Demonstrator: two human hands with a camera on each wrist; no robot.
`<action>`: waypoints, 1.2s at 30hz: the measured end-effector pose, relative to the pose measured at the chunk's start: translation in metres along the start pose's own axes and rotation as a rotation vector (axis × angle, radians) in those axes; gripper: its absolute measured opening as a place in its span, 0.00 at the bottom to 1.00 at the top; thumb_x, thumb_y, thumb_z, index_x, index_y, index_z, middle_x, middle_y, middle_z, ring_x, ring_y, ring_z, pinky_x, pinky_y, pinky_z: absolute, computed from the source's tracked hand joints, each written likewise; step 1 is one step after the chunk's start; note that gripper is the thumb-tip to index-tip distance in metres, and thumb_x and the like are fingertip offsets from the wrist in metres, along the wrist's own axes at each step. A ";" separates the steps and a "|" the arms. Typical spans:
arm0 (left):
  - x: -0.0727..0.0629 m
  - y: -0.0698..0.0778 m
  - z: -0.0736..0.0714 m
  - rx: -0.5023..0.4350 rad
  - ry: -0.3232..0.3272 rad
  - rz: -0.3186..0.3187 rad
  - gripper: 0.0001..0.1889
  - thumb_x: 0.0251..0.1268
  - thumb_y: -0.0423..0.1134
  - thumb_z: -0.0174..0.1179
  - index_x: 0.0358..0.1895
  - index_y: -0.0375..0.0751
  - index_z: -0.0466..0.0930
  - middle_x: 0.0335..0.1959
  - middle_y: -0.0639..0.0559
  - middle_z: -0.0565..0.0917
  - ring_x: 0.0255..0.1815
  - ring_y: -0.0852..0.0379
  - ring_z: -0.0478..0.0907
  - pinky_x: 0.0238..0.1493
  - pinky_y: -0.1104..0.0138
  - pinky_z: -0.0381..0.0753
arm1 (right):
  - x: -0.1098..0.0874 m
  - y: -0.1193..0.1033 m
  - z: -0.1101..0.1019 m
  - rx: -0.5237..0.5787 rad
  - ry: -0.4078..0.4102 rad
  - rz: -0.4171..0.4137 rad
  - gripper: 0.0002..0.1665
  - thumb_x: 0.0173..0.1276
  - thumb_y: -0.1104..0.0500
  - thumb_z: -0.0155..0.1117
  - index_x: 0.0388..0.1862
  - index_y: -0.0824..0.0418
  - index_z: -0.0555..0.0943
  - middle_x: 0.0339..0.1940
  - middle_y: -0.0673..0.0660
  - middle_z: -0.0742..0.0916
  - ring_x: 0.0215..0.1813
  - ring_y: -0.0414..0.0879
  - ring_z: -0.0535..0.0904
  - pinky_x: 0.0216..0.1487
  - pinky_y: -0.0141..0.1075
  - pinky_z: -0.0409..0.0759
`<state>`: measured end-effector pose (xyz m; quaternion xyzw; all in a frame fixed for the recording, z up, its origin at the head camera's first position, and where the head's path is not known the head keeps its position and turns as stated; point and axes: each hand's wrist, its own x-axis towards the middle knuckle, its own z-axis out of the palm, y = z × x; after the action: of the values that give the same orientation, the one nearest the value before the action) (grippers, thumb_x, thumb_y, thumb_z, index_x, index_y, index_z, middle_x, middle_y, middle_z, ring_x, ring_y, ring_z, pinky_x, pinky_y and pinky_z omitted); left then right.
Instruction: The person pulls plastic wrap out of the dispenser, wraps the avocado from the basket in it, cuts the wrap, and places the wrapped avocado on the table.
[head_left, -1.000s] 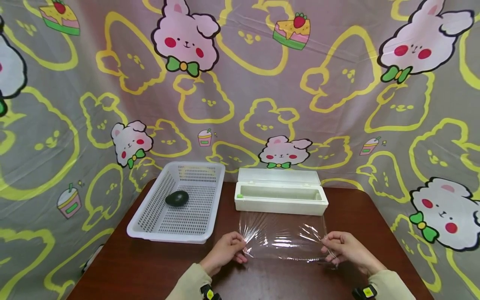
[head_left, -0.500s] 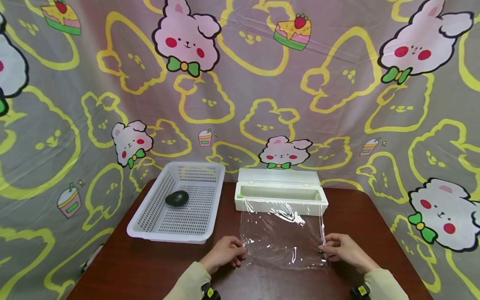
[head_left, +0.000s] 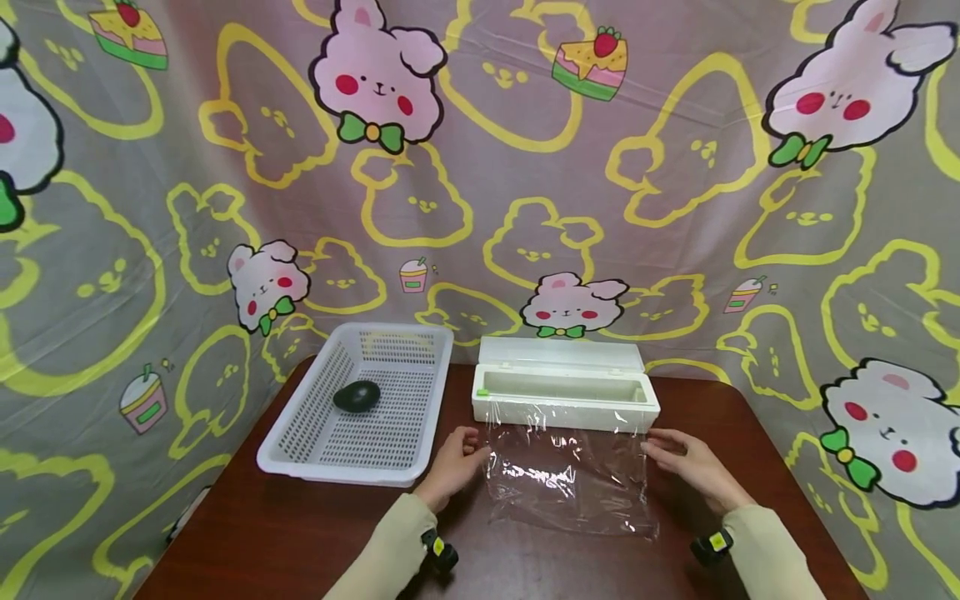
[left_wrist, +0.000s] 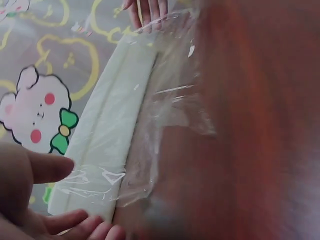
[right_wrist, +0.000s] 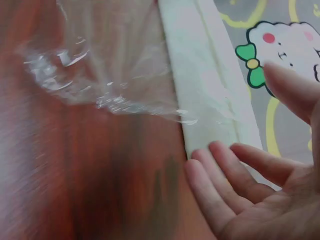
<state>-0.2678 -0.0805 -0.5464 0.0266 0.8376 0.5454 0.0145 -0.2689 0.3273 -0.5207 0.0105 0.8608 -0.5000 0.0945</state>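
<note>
A sheet of clear plastic wrap point(head_left: 570, 483) hangs from the front of the white wrap dispenser box point(head_left: 566, 414) and lies toward the near side of the table, its lower edge crumpled. At its left edge is my left hand point(head_left: 456, 467), with thumb and fingers apart in the left wrist view. My right hand point(head_left: 693, 467) is by the sheet's right edge. In the right wrist view its fingers point(right_wrist: 220, 170) are spread beside the box and the thumb stands well away. Neither hand pinches the wrap. The dispenser's lid point(head_left: 558, 353) is raised at the back.
A white perforated basket point(head_left: 420, 450) stands on the left of the brown table point(head_left: 247, 533), holding a dark green avocado-like fruit point(head_left: 357, 397). Behind the table hangs a patterned cloth point(head_left: 480, 167) that also closes in both sides.
Both hands had pinched the wrap's near corners. They have let go and moved forward along its sides, toward the box. The wrap has gone from taut to loose and wrinkled.
</note>
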 end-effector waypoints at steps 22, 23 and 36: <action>0.066 0.012 0.038 -0.484 0.211 -0.153 0.18 0.77 0.43 0.59 0.37 0.30 0.88 0.29 0.44 0.89 0.29 0.59 0.84 0.34 0.69 0.83 | 0.057 -0.006 0.020 0.390 0.074 0.034 0.38 0.81 0.41 0.55 0.58 0.79 0.80 0.31 0.50 0.91 0.34 0.40 0.89 0.39 0.32 0.88; 0.068 0.012 0.039 -0.503 0.208 -0.148 0.17 0.77 0.42 0.60 0.37 0.30 0.88 0.28 0.46 0.89 0.28 0.60 0.83 0.34 0.69 0.83 | 0.058 -0.006 0.020 0.390 0.076 0.029 0.37 0.82 0.42 0.55 0.58 0.79 0.80 0.30 0.49 0.91 0.34 0.39 0.89 0.39 0.32 0.88; 0.079 0.016 0.044 -0.612 0.195 -0.033 0.18 0.82 0.36 0.52 0.42 0.18 0.77 0.44 0.26 0.84 0.51 0.31 0.84 0.56 0.47 0.86 | 0.062 -0.005 0.021 0.437 0.084 -0.011 0.32 0.83 0.49 0.55 0.60 0.81 0.78 0.27 0.48 0.89 0.32 0.39 0.88 0.39 0.32 0.88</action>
<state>-0.3434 -0.0290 -0.5490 -0.0450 0.6324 0.7717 -0.0500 -0.3271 0.3019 -0.5374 0.0470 0.7351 -0.6743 0.0515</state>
